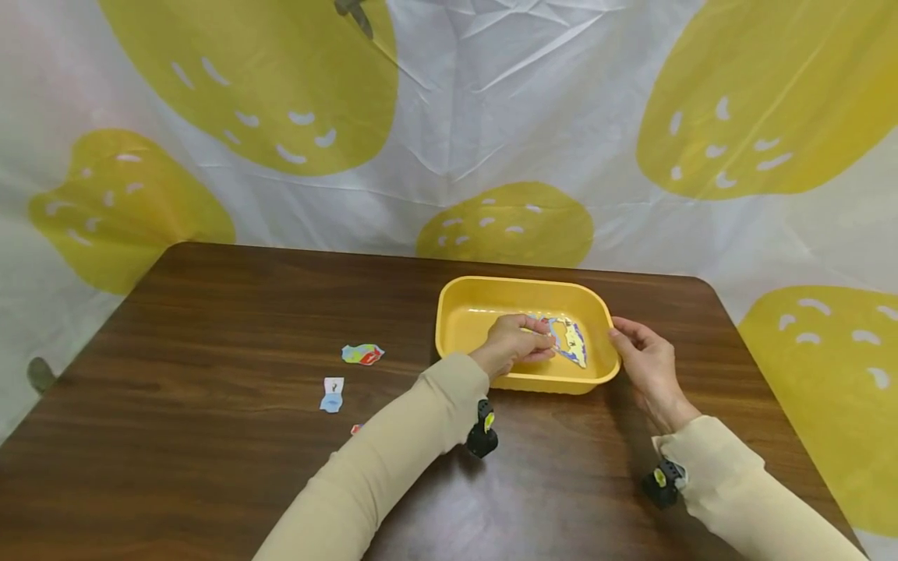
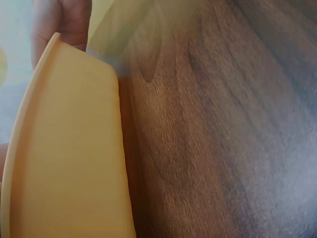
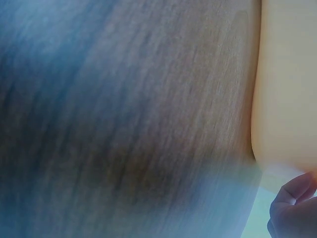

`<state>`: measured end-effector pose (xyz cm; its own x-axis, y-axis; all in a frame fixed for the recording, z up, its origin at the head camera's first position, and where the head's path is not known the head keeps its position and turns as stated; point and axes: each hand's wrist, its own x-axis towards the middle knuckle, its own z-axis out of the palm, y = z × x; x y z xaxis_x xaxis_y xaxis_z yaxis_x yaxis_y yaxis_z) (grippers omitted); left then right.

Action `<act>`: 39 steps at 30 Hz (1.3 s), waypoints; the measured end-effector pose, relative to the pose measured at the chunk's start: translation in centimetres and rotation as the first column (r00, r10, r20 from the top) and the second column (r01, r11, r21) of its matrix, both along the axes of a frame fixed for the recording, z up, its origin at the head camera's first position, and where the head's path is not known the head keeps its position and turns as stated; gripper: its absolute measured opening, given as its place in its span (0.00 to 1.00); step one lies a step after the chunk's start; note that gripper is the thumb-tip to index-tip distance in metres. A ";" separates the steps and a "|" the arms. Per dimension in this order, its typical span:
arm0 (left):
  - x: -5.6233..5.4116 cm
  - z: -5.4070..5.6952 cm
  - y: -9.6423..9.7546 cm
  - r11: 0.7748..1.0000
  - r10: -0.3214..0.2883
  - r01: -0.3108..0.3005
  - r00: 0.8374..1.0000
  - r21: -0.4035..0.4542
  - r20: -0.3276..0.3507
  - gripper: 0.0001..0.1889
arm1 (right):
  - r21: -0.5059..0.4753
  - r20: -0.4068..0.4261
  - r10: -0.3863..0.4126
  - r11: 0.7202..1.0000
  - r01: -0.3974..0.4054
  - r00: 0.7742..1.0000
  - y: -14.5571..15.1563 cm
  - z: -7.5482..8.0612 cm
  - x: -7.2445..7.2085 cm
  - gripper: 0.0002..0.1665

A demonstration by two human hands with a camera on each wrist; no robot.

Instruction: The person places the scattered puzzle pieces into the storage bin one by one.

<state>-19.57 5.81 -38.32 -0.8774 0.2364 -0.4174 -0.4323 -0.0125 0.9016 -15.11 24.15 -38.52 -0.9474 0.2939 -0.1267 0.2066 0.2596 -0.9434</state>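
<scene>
A yellow plastic basin (image 1: 463, 315) stands on the table toward the back right. My left hand (image 1: 515, 343) reaches over its near side, fingers bent and bunched inside. Right at those fingertips are colourful flat cutouts (image 1: 575, 347) with purple and pale yellow edges; I cannot tell whether the fingers pinch one. My right hand (image 1: 648, 366) grips the basin's right end, thumb on the rim and fingers outside. In the left wrist view the basin's outer wall (image 2: 74, 144) fills the left side, and the right hand (image 2: 62, 22) shows at its far end.
Left of the basin lie a green and red cutout (image 1: 362, 354) and a blue and white one (image 1: 332, 395). A small red cutout (image 1: 356, 428) is partly hidden by the left sleeve. Behind the brown wooden table (image 1: 231, 327) hangs a white curtain (image 1: 449, 101) with yellow fruit shapes.
</scene>
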 end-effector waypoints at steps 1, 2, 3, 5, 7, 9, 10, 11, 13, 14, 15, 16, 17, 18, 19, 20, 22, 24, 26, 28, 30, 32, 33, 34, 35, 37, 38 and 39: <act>0.0 0.0 0.0 1.000 -0.001 0.001 1.000 -0.018 -0.006 0.07 | 0.000 0.000 0.001 1.000 -0.001 1.000 0.0 0.0 0.0 0.27; 0.0 0.0 0.0 0.999 0.001 -0.001 1.000 -0.037 -0.012 0.07 | -0.001 0.000 0.002 1.000 -0.002 1.000 0.0 0.0 0.0 0.27; 0.1 0.0 0.1 0.998 0.003 -0.004 1.000 -0.057 -0.018 0.06 | 0.000 0.001 0.003 1.000 -0.003 1.000 0.0 0.0 0.0 0.27; 0.1 0.0 0.2 0.996 0.001 -0.003 1.000 -0.094 -0.026 0.06 | -0.003 0.003 -0.001 1.000 0.001 1.000 0.0 0.0 0.0 0.27; 0.1 0.0 0.3 0.993 -0.001 -0.002 1.000 -0.119 -0.025 0.06 | -0.007 0.004 -0.003 1.000 0.003 1.000 0.0 0.0 -0.1 0.27; 0.0 0.0 0.3 0.991 -0.005 0.002 1.000 -0.137 -0.019 0.06 | -0.006 0.008 -0.005 1.000 0.005 1.000 0.0 0.0 -0.1 0.27; 0.0 0.0 0.4 0.990 -0.007 0.004 1.000 -0.141 -0.015 0.06 | -0.007 0.009 -0.004 1.000 0.004 1.000 0.1 0.0 -0.1 0.27; 0.0 0.0 0.4 0.989 -0.008 0.006 1.000 -0.147 -0.010 0.06 | -0.005 0.012 0.000 1.000 0.000 1.000 0.1 -0.1 -0.1 0.27; -0.1 0.0 0.4 0.988 -0.016 0.016 1.000 -0.154 0.002 0.06 | -0.001 0.018 0.006 1.000 -0.006 1.000 0.1 -0.1 -0.1 0.28; -0.1 0.0 0.3 0.985 -0.026 0.026 1.000 -0.172 0.001 0.06 | 0.004 0.023 0.008 1.000 -0.008 1.000 0.1 -0.1 -0.1 0.28; -0.1 0.0 0.3 0.981 -0.037 0.036 0.999 -0.190 -0.001 0.05 | 0.007 0.026 0.011 1.000 -0.011 1.000 0.2 -0.1 -0.1 0.28; -0.1 0.0 0.2 0.978 -0.045 0.044 0.999 -0.206 -0.001 0.05 | 0.008 0.028 0.012 1.000 -0.013 1.000 0.2 -0.1 -0.1 0.28; -0.1 0.0 0.2 0.973 -0.058 0.055 0.998 -0.226 -0.007 0.05 | 0.007 0.028 0.011 1.000 -0.012 1.000 0.2 -0.1 -0.1 0.28; -0.1 0.0 0.2 0.970 -0.067 0.063 0.998 -0.235 -0.010 0.05 | 0.005 0.026 0.009 1.000 -0.009 1.000 0.2 -0.1 -0.1 0.28; -0.1 0.0 0.1 0.969 -0.075 0.070 0.997 -0.239 -0.014 0.05 | 0.001 0.024 0.006 1.000 -0.006 1.000 0.2 -0.1 -0.1 0.27; -0.1 0.0 0.2 0.967 -0.080 0.073 0.997 -0.243 -0.020 0.04 | -0.003 0.019 0.002 1.000 -0.002 1.000 0.2 -0.1 -0.1 0.27; -0.1 -0.1 0.2 0.970 -0.082 0.073 0.996 -0.231 -0.029 0.05 | -0.013 0.004 -0.009 1.000 0.009 1.000 0.2 -0.2 -0.1 0.26; -0.1 -0.1 0.3 0.974 -0.081 0.072 0.996 -0.214 -0.034 0.04 | -0.016 -0.007 -0.019 1.000 0.019 1.000 0.2 -0.2 -0.2 0.26; -0.2 -0.1 0.5 0.972 -0.081 0.069 0.996 -0.225 -0.044 0.04 | -0.013 -0.013 -0.025 1.000 0.025 1.000 0.3 -0.2 -0.2 0.25; -0.2 -0.2 0.6 0.969 -0.083 0.070 0.995 -0.236 -0.048 0.04 | -0.011 -0.012 -0.027 1.000 0.027 1.000 0.3 -0.2 -0.3 0.25; -0.3 -0.3 0.8 0.968 -0.088 0.073 0.995 -0.239 -0.051 0.03 | -0.003 -0.009 -0.025 1.000 0.025 1.000 0.4 -0.2 -0.3 0.26; -0.4 -0.3 0.9 0.965 -0.099 0.082 0.994 -0.250 -0.056 0.03 | 0.001 -0.008 -0.024 1.000 0.024 1.000 0.5 -0.2 -0.3 0.26; -0.4 -0.4 1.0 0.961 -0.108 0.088 0.992 -0.263 -0.063 0.02 | 0.003 -0.009 -0.023 1.000 0.024 1.000 0.5 -0.2 -0.3 0.25; -0.5 -0.5 1.0 0.957 -0.117 0.094 0.991 -0.274 -0.071 0.02 | 0.004 -0.009 -0.022 1.000 0.023 1.000 0.5 -0.2 -0.3 0.25; -0.5 -0.5 1.0 0.949 -0.132 0.102 0.988 -0.297 -0.081 0.02 | 0.007 -0.010 -0.023 1.000 0.023 1.000 0.6 -0.2 -0.3 0.25; -0.7 -0.7 1.1 0.932 -0.155 0.114 0.984 -0.343 -0.093 0.03 | 0.011 -0.012 -0.023 1.000 0.023 1.000 0.6 -0.2 -0.3 0.25; -0.8 -0.7 1.1 0.923 -0.165 0.119 0.981 -0.365 -0.100 0.04 | 0.012 -0.012 -0.024 1.000 0.024 1.000 0.6 -0.2 -0.3 0.25; -0.9 -0.7 1.1 0.913 -0.179 0.123 0.978 -0.390 -0.109 0.05 | 0.014 -0.013 -0.024 1.000 0.024 1.000 0.6 -0.2 -0.3 0.25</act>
